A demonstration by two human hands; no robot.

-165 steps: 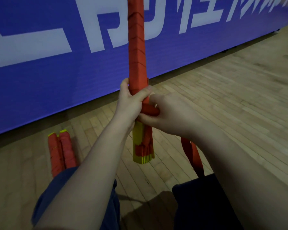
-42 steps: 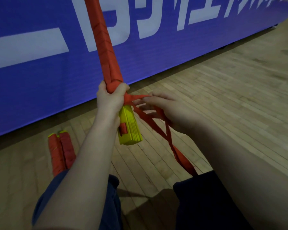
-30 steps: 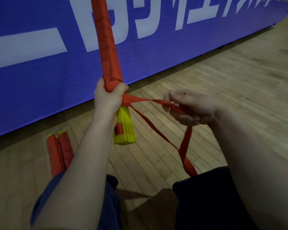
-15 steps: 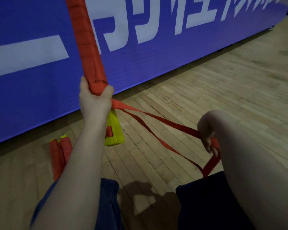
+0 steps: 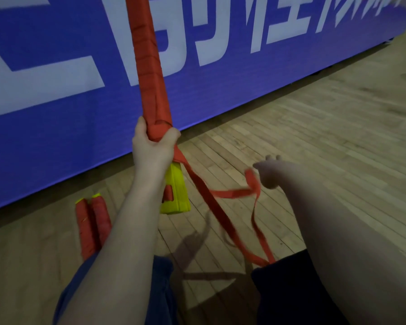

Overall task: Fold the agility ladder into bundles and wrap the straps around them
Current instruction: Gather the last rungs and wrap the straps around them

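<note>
**A:** Where's the ladder bundle (image 5: pixel 150 66)?

**B:** Up in the air, nearly upright and leaning a little left, in front of the blue banner (image 5: pixel 56 127). The left hand (image 5: pixel 154 150) grips it low down, fingers (image 5: pixel 141 125) curled tight round the red wrapping. The yellow rung ends (image 5: pixel 175 195) stick out bare just below that fist.

**A:** And the strap (image 5: pixel 211 207)?

**B:** It leaves the bundle right at the left hand and runs loose, down and to the right, to the dark shorts (image 5: pixel 291 289). There it doubles back up and bends into a loop beside the right hand (image 5: pixel 267 174).

**A:** Is the right hand holding it?

**B:** I cannot tell. That hand is blurred. The fingers look spread apart, pointing away, and the loop lies just at the palm, perhaps touching, perhaps not.

**A:** Anything else?

**B:** Two wrapped bundles (image 5: pixel 92 226) lie side by side on the wooden floor (image 5: pixel 326 137) near the banner, left of the left forearm, yellow tips at the far ends.
</note>
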